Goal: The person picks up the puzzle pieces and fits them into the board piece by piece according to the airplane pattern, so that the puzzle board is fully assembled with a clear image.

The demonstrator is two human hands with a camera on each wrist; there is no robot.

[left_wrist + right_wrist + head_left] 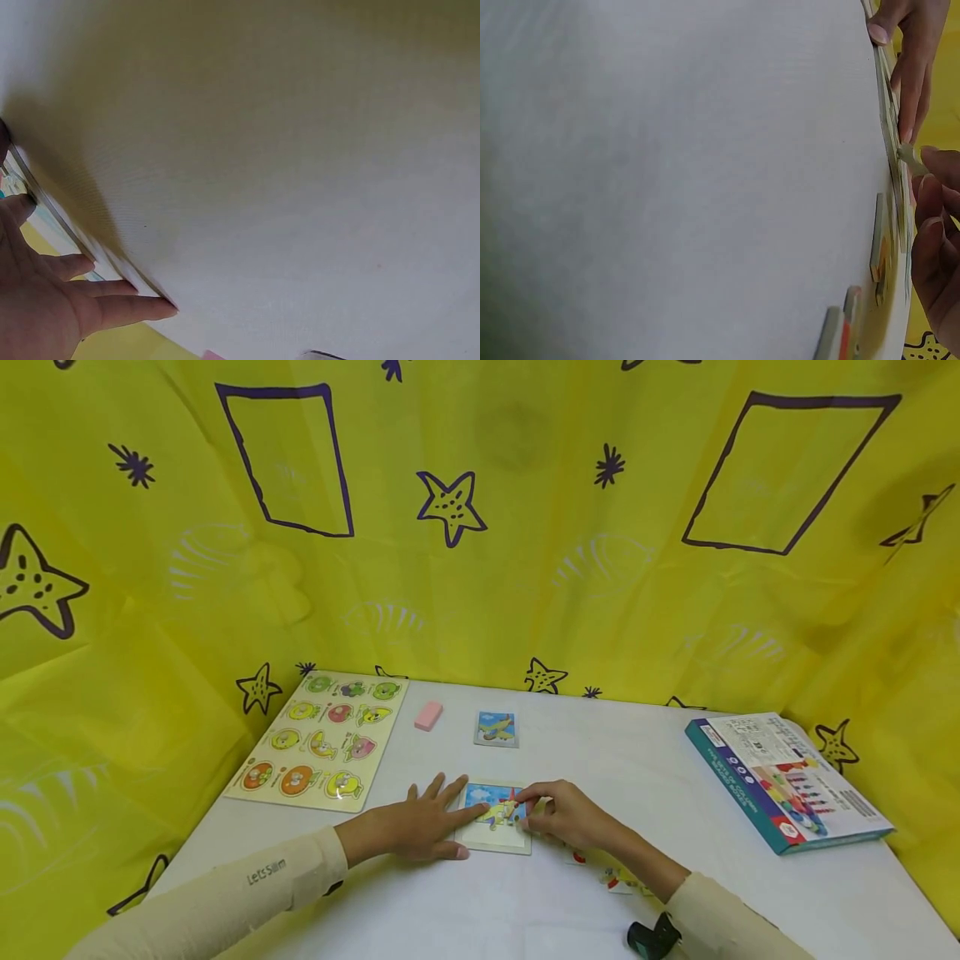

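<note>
A small picture puzzle (491, 841) of a yellow plane on blue sky lies partly filled in its pale frame on the table. Spread over its left side, my left hand (423, 822) touches the frame and the pieces with straight fingers. My right hand (566, 817) is at the puzzle's right side, thumb and fingertips pinching a puzzle piece (913, 161). That piece is tilted up against the puzzle in the right wrist view; its picture is hidden there. Loose puzzle pieces (618, 883) lie beneath and beside my right forearm.
Behind the puzzle lie a small plane picture (496, 729) and a pink block (429, 716). A fruit puzzle board (375, 747) is at the left and a colourful flat box (787, 785) at the right. A yellow patterned curtain (510, 593) borders the white table.
</note>
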